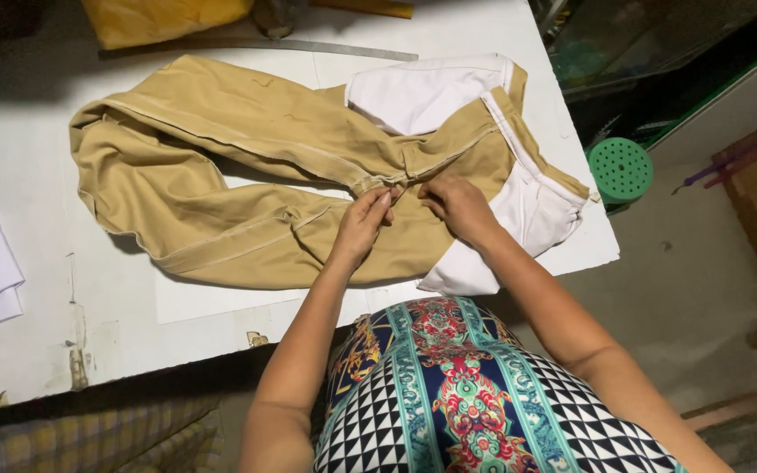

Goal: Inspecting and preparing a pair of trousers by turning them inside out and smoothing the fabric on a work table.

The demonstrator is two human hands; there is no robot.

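Hands, two — left hand (363, 221), right hand (455, 203) — pinch one pair of tan trousers (221, 166).

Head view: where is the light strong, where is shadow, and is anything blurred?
Head view: light falls brightest on the white table and tan trousers; the upper left corner and the area under the table edge lie in shadow; both hands, left and right, look sharp, without glare.

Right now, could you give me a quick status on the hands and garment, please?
Left hand and right hand pinching tan trousers at crotch seam. Nothing in the way.
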